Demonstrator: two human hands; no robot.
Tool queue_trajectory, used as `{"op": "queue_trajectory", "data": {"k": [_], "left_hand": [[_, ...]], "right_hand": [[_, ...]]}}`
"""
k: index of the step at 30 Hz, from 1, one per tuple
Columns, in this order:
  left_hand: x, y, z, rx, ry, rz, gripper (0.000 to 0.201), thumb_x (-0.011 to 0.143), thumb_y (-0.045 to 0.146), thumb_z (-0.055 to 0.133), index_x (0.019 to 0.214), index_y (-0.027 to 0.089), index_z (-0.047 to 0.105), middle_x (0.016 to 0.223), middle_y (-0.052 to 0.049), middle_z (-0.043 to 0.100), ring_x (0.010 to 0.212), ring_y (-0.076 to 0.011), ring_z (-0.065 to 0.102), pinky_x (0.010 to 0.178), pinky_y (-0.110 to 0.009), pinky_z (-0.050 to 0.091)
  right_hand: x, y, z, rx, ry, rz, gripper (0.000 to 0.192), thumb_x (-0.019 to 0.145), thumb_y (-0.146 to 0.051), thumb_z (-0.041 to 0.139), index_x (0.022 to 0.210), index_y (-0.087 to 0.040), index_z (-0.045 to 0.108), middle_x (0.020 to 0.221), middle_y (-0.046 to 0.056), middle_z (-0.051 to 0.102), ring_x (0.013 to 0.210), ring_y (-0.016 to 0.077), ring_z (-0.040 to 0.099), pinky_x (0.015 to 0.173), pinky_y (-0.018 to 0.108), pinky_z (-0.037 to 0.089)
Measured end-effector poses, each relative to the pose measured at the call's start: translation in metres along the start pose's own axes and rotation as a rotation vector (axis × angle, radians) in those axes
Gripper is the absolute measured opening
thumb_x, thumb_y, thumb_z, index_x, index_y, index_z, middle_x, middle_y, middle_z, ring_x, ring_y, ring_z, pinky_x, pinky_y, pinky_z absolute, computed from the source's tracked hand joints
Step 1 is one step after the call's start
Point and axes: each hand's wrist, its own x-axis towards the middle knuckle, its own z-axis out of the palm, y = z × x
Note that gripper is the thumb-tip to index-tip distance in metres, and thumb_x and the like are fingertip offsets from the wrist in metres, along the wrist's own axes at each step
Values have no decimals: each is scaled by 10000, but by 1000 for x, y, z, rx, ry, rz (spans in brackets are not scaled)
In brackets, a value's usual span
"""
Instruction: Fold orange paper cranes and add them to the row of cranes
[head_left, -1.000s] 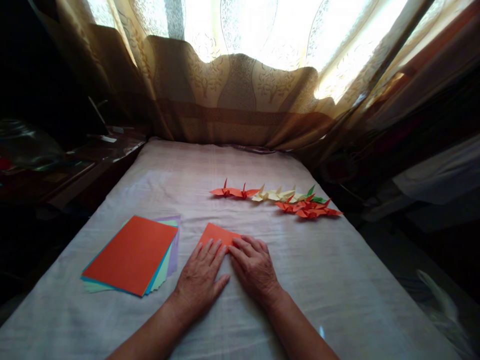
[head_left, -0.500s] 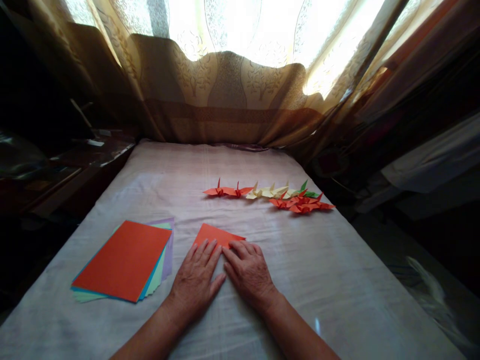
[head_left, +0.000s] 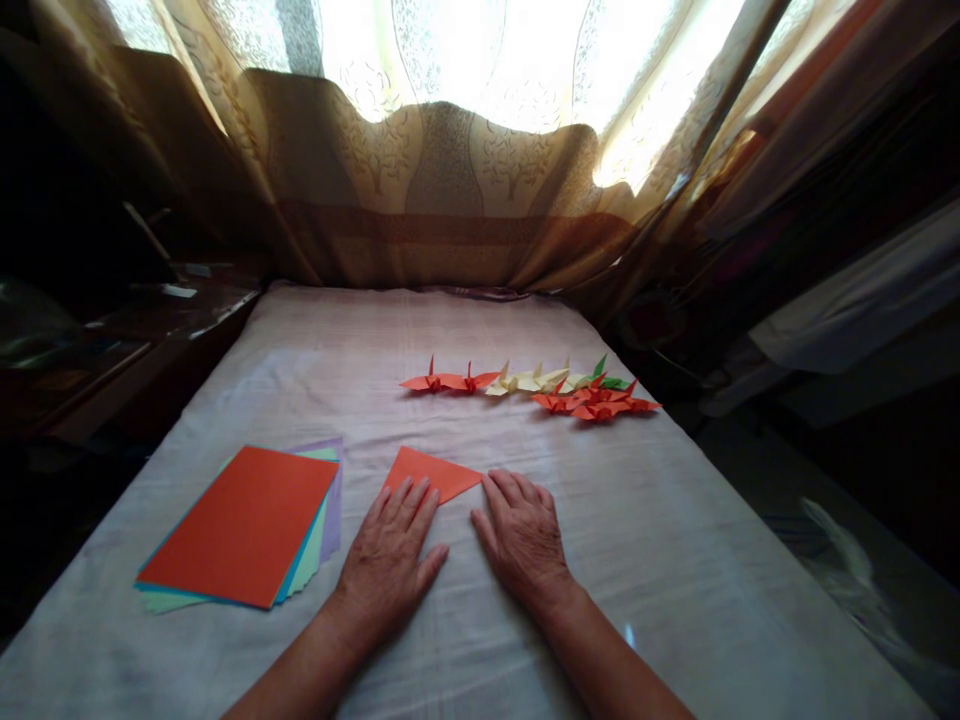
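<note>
- The left hand (head_left: 390, 560) is pressing flat on the folded orange paper (head_left: 435, 472), fingers spread, grasping nothing.
- The right hand (head_left: 525, 535) is lying open just beside it.
- Next, sharpening the crease needs firm pressing.

Looking down at a cloth-covered table (head_left: 675, 560), with the left hand (head_left: 390, 560) lying flat, fingertips pressing a folded orange paper (head_left: 439, 472), and the right hand (head_left: 525, 535) resting palm down just beside its right corner. Lying to the left, a stack of coloured sheets (head_left: 240, 525), orange on top. Sitting farther back, a row of paper cranes (head_left: 532, 388) before a sunlit curtain (head_left: 450, 190).
</note>
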Motion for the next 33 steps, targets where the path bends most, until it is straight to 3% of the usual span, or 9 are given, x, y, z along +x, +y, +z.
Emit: {"op": "queue_trajectory", "data": {"k": [4,8,15,23,33], "left_hand": [[2,-1,-4,-28,-56,-12,550,948,487,465,1427,218,504,1453,-98,530,1339,-296,470,1135,-446,303],[11,3,-14,-78,-133,-36,520,938,494,493,1433,337,485,1464,-67,518,1315,-303,486,1119,-479,309],[22,14,-26,-123,-268,-133,565,927,626,435,1399,331,530,1456,-96,523,1327,-323,479,1105,-518,325],[-16,-14,-33,-94,-307,-15,610,944,573,456,1477,279,421,1546,-71,408,1421,-259,372,1172,-444,235],[-58,-53,-47,-48,-287,64,722,912,707,379,1495,282,391,1511,-54,463,1407,-262,385,1197,-428,79]], "right_hand": [[1,0,3,-7,5,-19,311,922,-320,561,1195,-187,628,1252,113,645,1128,269,527,950,413,347],[1,1,3,-19,14,-45,310,918,-309,568,1194,-180,627,1237,116,647,1127,271,533,945,413,351],[-2,2,5,-36,53,-51,318,928,-293,534,1206,-173,633,1233,115,660,1133,269,541,932,406,352],[-3,3,7,-29,61,-45,311,930,-287,534,1201,-172,637,1244,111,661,1143,267,550,935,408,351],[-3,4,7,-30,62,-43,307,928,-289,529,1189,-178,646,1239,110,659,1139,265,554,933,410,356]]}}
